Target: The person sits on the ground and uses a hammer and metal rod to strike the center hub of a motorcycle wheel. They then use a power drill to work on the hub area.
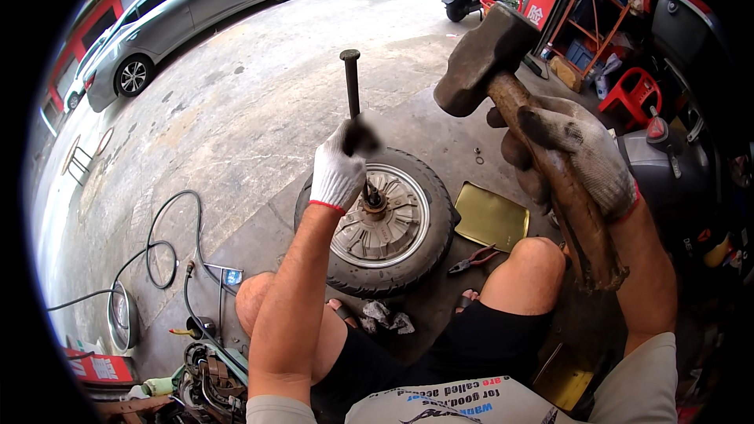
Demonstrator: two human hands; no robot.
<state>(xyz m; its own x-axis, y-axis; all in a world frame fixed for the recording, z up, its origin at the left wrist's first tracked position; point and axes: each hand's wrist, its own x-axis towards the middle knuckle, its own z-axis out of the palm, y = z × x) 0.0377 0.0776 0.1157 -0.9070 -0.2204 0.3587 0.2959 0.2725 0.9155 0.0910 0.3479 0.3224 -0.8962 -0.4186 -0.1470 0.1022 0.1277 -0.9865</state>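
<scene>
My left hand, in a white knitted glove with a red cuff, is closed around a dark steel rod with a flat, round head. I hold the rod roughly upright, its head clear above my fist and its lower part running down toward the central axle of a grey, ribbed metal wheel with a black tyre. The wheel lies flat on the floor in front of me, between my knees. My fingers are blurred, so I cannot tell whether the rod's lower end touches the axle.

My right hand, in a soiled white glove, is wrapped firmly around the brown wooden handle of a heavy, dark steel sledgehammer. The handle slants from near right to far left, and the hammer's head hangs to the right of the rod's head, well apart from it. My left hand is nearer the wheel; I judge that sideways gap to be the key relation.
</scene>
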